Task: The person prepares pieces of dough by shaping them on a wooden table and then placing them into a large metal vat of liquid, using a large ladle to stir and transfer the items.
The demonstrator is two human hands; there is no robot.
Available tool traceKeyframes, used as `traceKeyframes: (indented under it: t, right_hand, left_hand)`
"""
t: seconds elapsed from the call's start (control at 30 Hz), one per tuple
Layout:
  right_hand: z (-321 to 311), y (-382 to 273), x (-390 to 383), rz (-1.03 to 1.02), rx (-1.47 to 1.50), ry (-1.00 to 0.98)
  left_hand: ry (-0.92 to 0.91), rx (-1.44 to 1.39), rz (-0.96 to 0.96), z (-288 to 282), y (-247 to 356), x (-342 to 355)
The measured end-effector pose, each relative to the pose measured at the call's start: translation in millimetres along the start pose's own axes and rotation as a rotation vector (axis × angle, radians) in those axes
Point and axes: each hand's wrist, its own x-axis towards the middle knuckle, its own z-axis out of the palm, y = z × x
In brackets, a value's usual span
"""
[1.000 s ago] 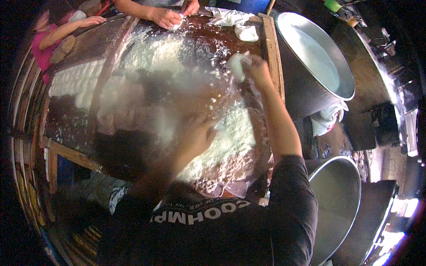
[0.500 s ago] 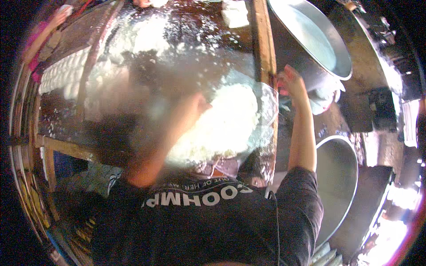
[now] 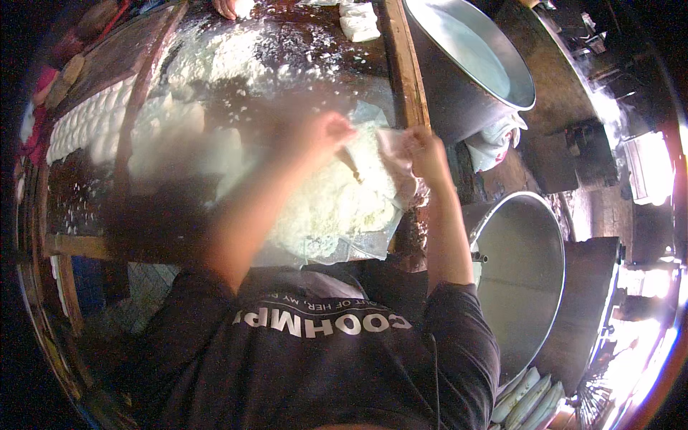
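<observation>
"What has the right hand (image 3: pixel 428 152) got there?"

"A thin, see-through sheet (image 3: pixel 391 145). The fingers pinch it near the top, and the rest hangs at the right side of that crumbly white heap (image 3: pixel 333 197)."

"And the left hand (image 3: pixel 331 130)?"

"Over the far side of the heap, just left of the sheet and apart from it. Its fingers look curled, but they're so blurred that I can't tell whether they hold anything."

"What's under the heap?"

"Clear plastic (image 3: pixel 362 246), poking out toward the person's black shirt (image 3: pixel 337 380). It's all on this dark bench (image 3: pixel 79 197), with a wooden rim (image 3: pixel 407 64) down the right side."

"Messy bench!"

"White powder (image 3: pixel 215 57) across the far part, yes. On the left, neat rows of white pieces (image 3: pixel 89 118) lie beside a wooden bar (image 3: pixel 143 86). At the far edge there's another person's hand (image 3: pixel 224 7), by a white lump."

"And those big pots?"

"The farther metal pot (image 3: pixel 448 89), just past the rim, has pale liquid (image 3: pixel 476 54) in it. The nearer pot (image 3: pixel 519 279) looks greyish inside; I can't make out its contents. A white bag (image 3: pixel 494 143) sits between them."
</observation>
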Motion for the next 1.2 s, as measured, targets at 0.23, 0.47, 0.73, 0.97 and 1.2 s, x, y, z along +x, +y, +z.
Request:
traceKeyframes:
  t: [0.23, 0.47, 0.73, 0.97, 1.2]
  right_hand:
    - [-10, -32, 20, -0.379, -0.115, -0.189]
    - [48, -9, 93, -0.723, -0.925, 0.201]
    - [-30, -32, -53, -0.577, -0.799, -0.289]
    - [-35, -49, -53, -0.619, -0.692, 0.101]
    - [1, -96, 21, -0.569, -0.310, 0.061]
  left_hand:
    - [-0.231, 0.254, 0.797, 90, 8, -24]
    - [0.479, 0.522, 0.360, 48, -11, 55]
    - [-0.035, 0.793, 0.741, 52, 6, -7]
    - [0.070, 0.635, 0.593, 37, 30, 12]
    - [-0.018, 0.341, 0.231, 15, 12, 47]
